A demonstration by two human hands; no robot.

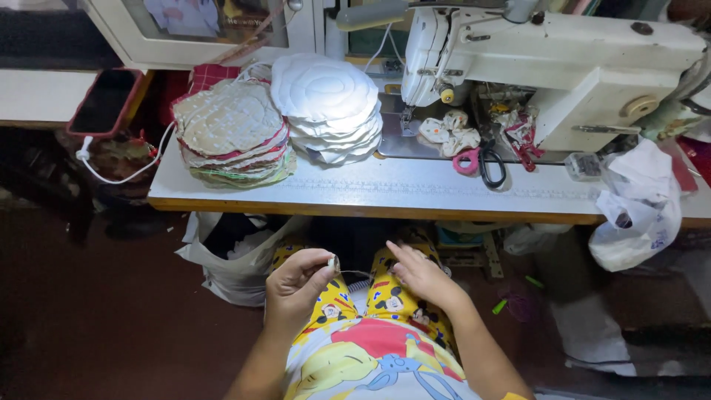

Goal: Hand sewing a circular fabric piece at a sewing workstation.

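The left hand (296,285) pinches a small pale round piece (334,262) between thumb and fingertips, held over the lap. Just right of it, the right hand (420,274) rests with fingers loosely spread, holding nothing I can make out; a thin thread (357,272) seems to run between them (too fine to be sure). Above both hands runs the front edge of the white table (385,194), with open dark floor to the left. Beyond the edge sit two stacks of round quilted fabric pads (326,104) and a white sewing machine (563,59).
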